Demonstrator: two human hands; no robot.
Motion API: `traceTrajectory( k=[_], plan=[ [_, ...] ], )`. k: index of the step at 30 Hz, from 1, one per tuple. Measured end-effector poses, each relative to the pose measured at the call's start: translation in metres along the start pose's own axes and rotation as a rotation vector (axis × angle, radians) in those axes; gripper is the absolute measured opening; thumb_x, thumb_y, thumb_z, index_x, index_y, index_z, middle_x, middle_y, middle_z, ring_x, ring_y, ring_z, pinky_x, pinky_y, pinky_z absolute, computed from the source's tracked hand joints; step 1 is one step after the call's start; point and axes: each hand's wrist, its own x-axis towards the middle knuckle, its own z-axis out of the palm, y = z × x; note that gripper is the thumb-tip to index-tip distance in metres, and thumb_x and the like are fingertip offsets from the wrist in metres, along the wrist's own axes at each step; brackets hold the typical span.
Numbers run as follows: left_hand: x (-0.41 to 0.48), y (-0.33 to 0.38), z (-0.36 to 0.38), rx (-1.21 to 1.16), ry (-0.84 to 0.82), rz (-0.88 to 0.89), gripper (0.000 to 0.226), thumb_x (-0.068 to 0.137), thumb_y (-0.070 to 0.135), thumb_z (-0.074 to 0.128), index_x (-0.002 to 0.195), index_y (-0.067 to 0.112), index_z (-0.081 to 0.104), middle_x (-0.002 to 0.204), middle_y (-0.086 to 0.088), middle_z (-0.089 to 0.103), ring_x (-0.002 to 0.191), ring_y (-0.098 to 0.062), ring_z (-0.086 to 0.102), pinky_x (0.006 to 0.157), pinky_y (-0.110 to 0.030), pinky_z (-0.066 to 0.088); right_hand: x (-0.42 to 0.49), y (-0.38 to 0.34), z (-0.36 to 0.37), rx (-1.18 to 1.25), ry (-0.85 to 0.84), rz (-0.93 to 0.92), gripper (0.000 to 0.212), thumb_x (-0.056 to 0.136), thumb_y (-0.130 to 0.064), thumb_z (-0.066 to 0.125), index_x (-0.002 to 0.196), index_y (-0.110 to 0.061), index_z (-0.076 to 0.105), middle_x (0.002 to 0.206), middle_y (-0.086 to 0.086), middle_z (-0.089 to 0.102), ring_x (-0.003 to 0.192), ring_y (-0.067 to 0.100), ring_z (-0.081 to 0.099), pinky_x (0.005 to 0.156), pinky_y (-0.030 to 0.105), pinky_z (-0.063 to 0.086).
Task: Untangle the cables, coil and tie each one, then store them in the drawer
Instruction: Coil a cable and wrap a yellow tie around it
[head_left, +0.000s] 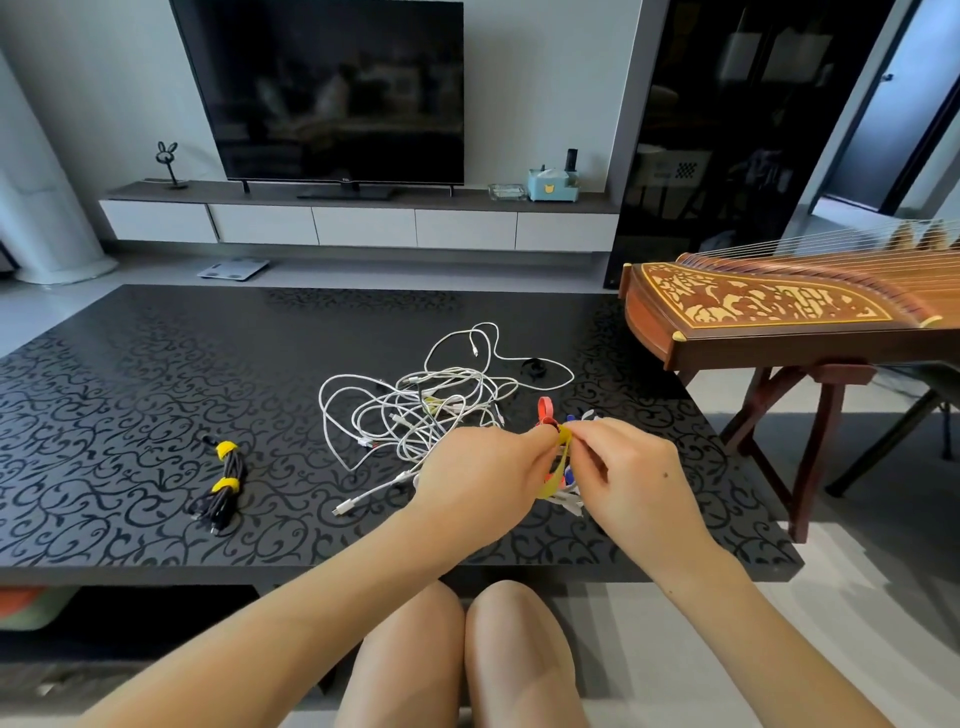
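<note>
Tied cable bundle (224, 480) on table (130, 364), left of tangle (421, 405)

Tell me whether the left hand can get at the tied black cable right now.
Probably yes, once freed: the left hand pinches a yellow strap together with the right hand, but only table lies between it and the black cable on that same side.

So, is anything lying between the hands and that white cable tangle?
Nothing visible. The left hand and right hand pinch a yellow tie right beside the white cable tangle, which lies uncovered on the table, its nearest strands reaching under the left hand.
</note>
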Motion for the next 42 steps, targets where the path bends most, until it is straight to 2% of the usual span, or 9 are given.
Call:
traceTrajectory(
  k=[6, 15, 19, 23, 29, 31, 34, 38, 42],
  plan=[
    [0.001, 0.001, 0.002, -0.011, 0.011, 0.049, 0.022, 0.101, 0.029, 0.035, 0.100, 0.017, 0.054, 0.062, -0.005, 0.052, 0.058, -0.032, 0.053, 0.053, -0.037, 0.037, -0.003, -0.004, 0.002, 0.075, 0.036, 0.034, 0.006, 0.082, 0.004, 0.069, 0.080, -0.002, 0.068, 0.069, 0.007, 0.065, 0.059, 0.022, 0.062, 0.054, 0.039, 0.053],
    [0.004, -0.003, -0.003, -0.181, -0.053, -0.044, 0.025, 0.100, 0.035, 0.033, 0.099, 0.023, 0.055, 0.063, 0.001, 0.053, 0.064, -0.023, 0.053, 0.063, -0.037, 0.045, 0.000, -0.002, 0.000, 0.064, -0.053, -0.014, 0.014, 0.089, -0.009, 0.059, 0.088, 0.001, 0.069, 0.077, 0.009, 0.067, 0.066, 0.024, 0.064, 0.061, 0.036, 0.053],
    [-0.002, -0.005, -0.004, -0.059, -0.094, 0.108, 0.025, 0.101, 0.030, 0.029, 0.098, 0.014, 0.049, 0.062, -0.001, 0.048, 0.058, -0.028, 0.048, 0.061, -0.042, 0.042, 0.006, 0.003, -0.003, 0.186, -0.042, 0.205, 0.015, 0.094, -0.005, 0.053, 0.083, -0.012, 0.058, 0.062, 0.002, 0.061, 0.057, 0.011, 0.060, 0.056, 0.017, 0.046],
    [-0.005, -0.008, -0.002, 0.133, -0.236, 0.158, 0.009, 0.097, 0.018, 0.038, 0.089, 0.015, 0.035, 0.075, -0.006, 0.055, 0.059, -0.026, 0.043, 0.059, -0.040, 0.041, 0.020, 0.007, -0.014, 0.161, -0.054, 0.325, 0.014, 0.097, -0.008, 0.045, 0.086, -0.013, 0.052, 0.061, 0.000, 0.059, 0.055, 0.007, 0.061, 0.059, 0.032, 0.051],
    [0.009, -0.005, -0.007, 0.184, -0.256, 0.109, 0.006, 0.091, 0.010, 0.041, 0.090, 0.015, 0.038, 0.074, -0.005, 0.053, 0.062, -0.028, 0.043, 0.056, -0.034, 0.032, 0.043, -0.022, -0.030, -0.021, 0.014, 0.007, 0.015, 0.081, 0.015, 0.055, 0.086, 0.001, 0.057, 0.068, 0.006, 0.057, 0.056, 0.024, 0.059, 0.053, 0.042, 0.050],
    [0.017, -0.008, -0.012, 0.006, -0.151, 0.009, 0.016, 0.096, 0.017, 0.043, 0.080, 0.016, 0.040, 0.066, -0.002, 0.050, 0.063, -0.027, 0.042, 0.058, -0.032, 0.032, 0.034, -0.031, -0.031, -0.009, 0.092, -0.059, 0.012, 0.082, 0.012, 0.055, 0.087, 0.002, 0.059, 0.072, 0.006, 0.060, 0.058, 0.020, 0.061, 0.052, 0.036, 0.052],
    [0.024, -0.013, -0.022, -0.561, -0.133, -0.214, 0.029, 0.097, 0.021, 0.051, 0.074, 0.004, 0.054, 0.058, -0.003, 0.052, 0.058, -0.026, 0.056, 0.057, -0.033, 0.047, 0.010, -0.039, -0.031, 0.269, 0.117, 0.017, 0.018, 0.096, -0.008, 0.043, 0.094, -0.001, 0.060, 0.088, 0.006, 0.065, 0.073, 0.013, 0.067, 0.064, 0.027, 0.055],
    [0.023, -0.014, -0.026, -1.237, -0.250, -0.415, 0.008, 0.092, 0.002, 0.056, 0.093, -0.006, 0.054, 0.064, -0.014, 0.063, 0.057, -0.025, 0.067, 0.058, -0.033, 0.059, -0.008, -0.037, -0.035, 0.745, 0.092, 0.363, 0.024, 0.086, 0.002, 0.045, 0.083, -0.013, 0.064, 0.091, 0.000, 0.070, 0.084, 0.016, 0.070, 0.071, 0.025, 0.057],
    [0.017, -0.015, -0.021, -1.422, -0.373, -0.391, 0.010, 0.092, -0.004, 0.051, 0.084, 0.003, 0.050, 0.057, -0.009, 0.057, 0.046, -0.019, 0.059, 0.047, -0.028, 0.051, -0.003, -0.028, -0.037, 1.008, 0.067, 0.768, 0.043, 0.069, 0.022, 0.038, 0.052, -0.008, 0.063, 0.068, 0.010, 0.067, 0.055, 0.019, 0.063, 0.052, 0.021, 0.050]
  ],
)
